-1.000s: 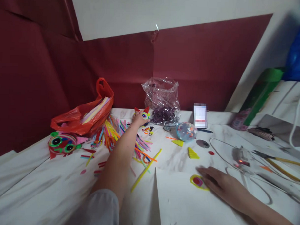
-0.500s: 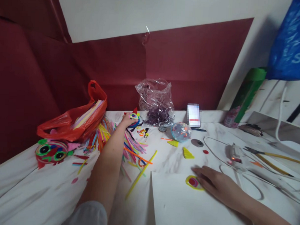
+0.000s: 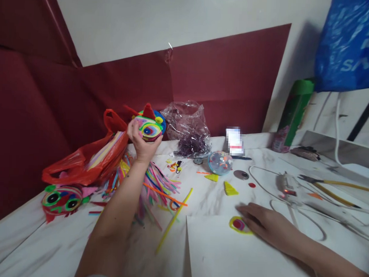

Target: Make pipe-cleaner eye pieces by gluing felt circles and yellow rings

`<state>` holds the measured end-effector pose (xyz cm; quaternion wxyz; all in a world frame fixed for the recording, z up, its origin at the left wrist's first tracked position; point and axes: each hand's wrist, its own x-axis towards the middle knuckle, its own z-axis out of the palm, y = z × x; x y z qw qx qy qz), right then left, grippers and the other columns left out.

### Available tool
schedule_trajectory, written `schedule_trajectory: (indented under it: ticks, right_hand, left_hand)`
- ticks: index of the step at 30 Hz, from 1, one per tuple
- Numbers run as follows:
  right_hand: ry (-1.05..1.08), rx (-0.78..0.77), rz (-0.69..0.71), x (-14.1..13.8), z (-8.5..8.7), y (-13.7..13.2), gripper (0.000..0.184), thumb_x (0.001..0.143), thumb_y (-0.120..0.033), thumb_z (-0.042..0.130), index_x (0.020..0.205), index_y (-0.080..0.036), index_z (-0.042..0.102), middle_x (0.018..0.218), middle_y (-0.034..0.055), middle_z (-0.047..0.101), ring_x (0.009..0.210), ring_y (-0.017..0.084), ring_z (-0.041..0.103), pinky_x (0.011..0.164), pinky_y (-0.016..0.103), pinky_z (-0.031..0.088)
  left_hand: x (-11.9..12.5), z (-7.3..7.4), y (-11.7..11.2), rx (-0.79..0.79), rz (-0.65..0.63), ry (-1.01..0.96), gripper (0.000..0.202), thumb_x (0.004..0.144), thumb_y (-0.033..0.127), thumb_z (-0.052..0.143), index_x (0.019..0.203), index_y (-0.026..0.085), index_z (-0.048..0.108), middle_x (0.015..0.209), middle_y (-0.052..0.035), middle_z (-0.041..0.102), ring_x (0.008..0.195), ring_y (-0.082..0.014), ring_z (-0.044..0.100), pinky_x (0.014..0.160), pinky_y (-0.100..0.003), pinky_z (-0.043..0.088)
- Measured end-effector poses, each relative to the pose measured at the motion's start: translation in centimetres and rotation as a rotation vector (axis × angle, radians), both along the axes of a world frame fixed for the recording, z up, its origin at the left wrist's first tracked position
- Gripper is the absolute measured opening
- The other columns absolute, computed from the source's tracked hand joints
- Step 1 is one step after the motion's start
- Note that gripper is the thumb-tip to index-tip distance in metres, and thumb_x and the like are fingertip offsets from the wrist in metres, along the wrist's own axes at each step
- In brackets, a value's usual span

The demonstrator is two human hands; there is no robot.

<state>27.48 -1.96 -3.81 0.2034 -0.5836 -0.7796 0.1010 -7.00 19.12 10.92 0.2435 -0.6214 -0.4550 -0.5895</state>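
My left hand [image 3: 142, 143] is raised above the table, closed around a colourful round craft piece [image 3: 150, 126] with concentric rings, a blue edge and red horns. Below it lies a heap of coloured pipe cleaners [image 3: 154, 182]. My right hand [image 3: 264, 224] rests flat on the table, fingers stretched out, fingertips touching a yellow-rimmed red oval [image 3: 238, 225] at the top edge of a white sheet of paper [image 3: 228, 257].
A red plastic bag [image 3: 87, 159] with coloured strips and a red mask with green-ringed eyes [image 3: 61, 197] sit at the left. A clear bag [image 3: 187, 128], a clear ball [image 3: 219, 162], yellow triangles [image 3: 230, 189], a glue gun with cord [image 3: 287, 188] and pliers [image 3: 331, 186] lie behind and right.
My left hand has closed on the round craft piece at the back of the table and lifted it up toward me. The right hand has stayed put. The camera has turned slightly right.
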Motion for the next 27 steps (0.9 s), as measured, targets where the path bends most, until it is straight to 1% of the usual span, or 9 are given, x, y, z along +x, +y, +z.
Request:
schedule_trajectory:
  ticks: [3,5,8,11,14,19,22,24,27]
  right_hand:
    - [0.015,-0.001,-0.005,0.0,0.0,-0.1,0.034,0.089,-0.038,0.040,0.109,-0.027,0.065,0.109,0.0054,0.069,0.091,0.022,0.068,0.077,0.034,0.055]
    - [0.001,-0.001,-0.010,0.0,0.0,-0.1,0.034,0.089,-0.038,0.040,0.110,-0.027,0.065,0.108,0.0051,0.069,0.089,0.022,0.068,0.076,0.033,0.055]
    - [-0.033,-0.005,-0.011,-0.1,0.0,-0.1,0.035,0.090,-0.037,0.038,0.111,-0.026,0.064,0.110,0.0052,0.068,0.091,0.021,0.068,0.078,0.032,0.055]
    - [-0.047,0.003,-0.007,-0.1,0.1,-0.2,0.035,0.091,-0.036,0.038,0.110,-0.026,0.064,0.111,0.0050,0.069,0.092,0.021,0.068,0.077,0.031,0.055]
    - [-0.054,0.017,-0.005,0.1,0.0,-0.1,0.034,0.091,-0.037,0.039,0.111,-0.027,0.064,0.111,0.0046,0.069,0.094,0.022,0.068,0.076,0.031,0.056]
    - [-0.065,0.023,0.003,0.3,-0.5,0.2,0.034,0.090,-0.037,0.040,0.113,-0.027,0.063,0.111,0.0045,0.069,0.098,0.024,0.067,0.077,0.031,0.056]
    - [-0.063,0.026,0.007,0.3,-0.5,0.2,0.034,0.090,-0.036,0.040,0.113,-0.027,0.063,0.110,0.0047,0.069,0.097,0.023,0.067,0.074,0.029,0.056]
    - [-0.050,0.034,0.005,0.2,-0.5,0.2,0.033,0.090,-0.036,0.041,0.112,-0.028,0.064,0.107,0.0044,0.070,0.093,0.022,0.069,0.072,0.028,0.056]
    - [-0.031,0.035,0.004,0.2,-0.4,0.1,0.033,0.090,-0.035,0.042,0.113,-0.027,0.064,0.106,0.0046,0.070,0.087,0.021,0.069,0.071,0.028,0.056]
  left_hand:
    - [-0.1,1.3,-0.9,0.072,-0.011,0.034,0.103,0.062,0.046,0.076,0.138,0.025,0.009,0.146,-0.0123,0.018,0.140,-0.0286,0.017,0.114,-0.042,0.026]
    - [0.2,0.5,0.0,-0.074,0.026,0.042,0.097,0.067,0.045,0.072,0.138,0.023,0.009,0.146,-0.0132,0.017,0.138,-0.0285,0.019,0.112,-0.042,0.028]
    - [0.6,-2.8,2.6,-0.469,0.082,0.113,0.081,0.072,0.040,0.068,0.136,0.023,0.021,0.139,-0.0128,0.031,0.130,-0.0290,0.031,0.109,-0.042,0.031]
    - [0.6,-6.9,4.9,-0.665,0.119,0.121,0.078,0.066,0.035,0.073,0.132,0.021,0.033,0.134,-0.0164,0.035,0.122,-0.0326,0.041,0.101,-0.043,0.038]
    - [0.0,-9.3,6.4,-0.778,0.149,0.107,0.084,0.065,0.037,0.075,0.134,0.016,0.033,0.131,-0.0211,0.036,0.118,-0.0360,0.046,0.095,-0.044,0.041]
    - [-0.5,-8.2,7.1,-0.848,0.166,0.169,0.085,0.069,0.040,0.072,0.140,0.022,0.028,0.138,-0.0195,0.033,0.125,-0.0399,0.038,0.101,-0.052,0.034]
    - [0.6,-6.9,6.9,-0.828,0.106,0.280,0.056,0.088,0.035,0.052,0.138,0.020,0.033,0.140,-0.0174,0.036,0.132,-0.0363,0.028,0.108,-0.053,0.025]
    - [1.9,-6.6,7.0,-0.878,0.017,0.375,0.036,0.093,0.029,0.041,0.128,0.020,0.047,0.131,-0.0129,0.047,0.125,-0.0286,0.041,0.106,-0.045,0.033]
    - [4.1,-7.1,7.3,-1.016,-0.093,0.494,0.029,0.091,0.033,0.050,0.115,0.017,0.055,0.118,-0.0084,0.056,0.103,-0.0209,0.056,0.088,-0.040,0.049]
